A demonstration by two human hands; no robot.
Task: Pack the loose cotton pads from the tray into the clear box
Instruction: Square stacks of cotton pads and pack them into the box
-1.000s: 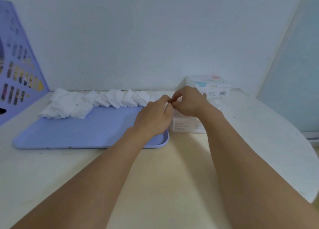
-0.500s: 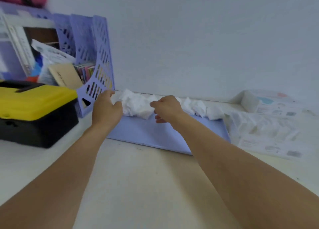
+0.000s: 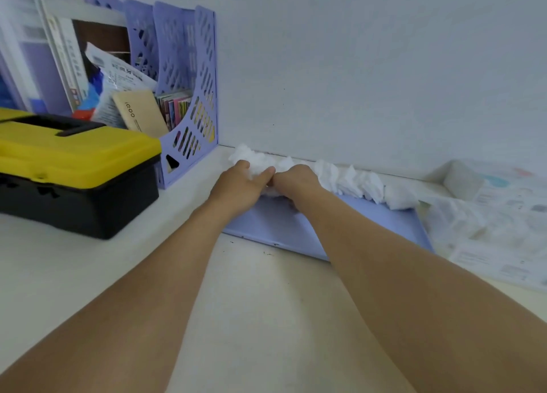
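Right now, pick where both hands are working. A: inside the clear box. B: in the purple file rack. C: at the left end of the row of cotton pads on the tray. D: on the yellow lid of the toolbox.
C: the left hand and right hand meet, fingers curled, on the cotton pads at the left end of the purple tray, away from the clear box.

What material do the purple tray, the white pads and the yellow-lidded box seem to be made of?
Purple tray: likely plastic, smooth and matte, with a thin moulded rim.
White pads: soft cotton-like fibre, with fluffy, crumpled edges.
Yellow-lidded box: probably hard plastic, with a slightly glossy lid over a black base.
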